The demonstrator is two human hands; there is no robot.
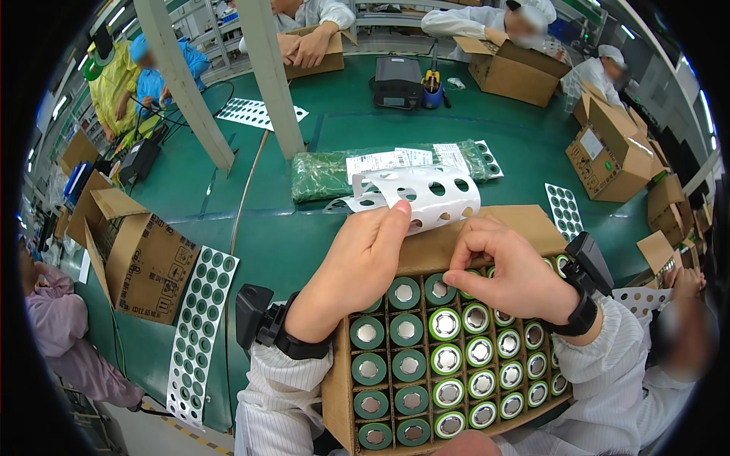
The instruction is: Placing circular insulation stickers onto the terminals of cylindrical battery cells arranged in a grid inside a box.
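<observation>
My left hand [372, 251] pinches a curled white sheet [445, 199] punched with round holes, holding it above the far edge of an open cardboard box [342, 403]. The box has dividers and upright cylindrical battery cells [449, 393]. Cells in the two left columns carry dark green rings [407, 328] round their metal tops; many further right show pale rims instead. Over the far row, my right hand [506, 270] has its fingers curled and thumb against the fingertips, right by a green-ringed cell [439, 290]. Whatever lies between those fingertips is hidden.
Beyond the box lies a green plastic-wrapped packet [319, 176]. A sheet of green rings [199, 327] lies left, another [564, 213] right. Cardboard boxes [148, 266] stand around the green table [342, 114], with a black device [397, 80] at the back. Other people work around it.
</observation>
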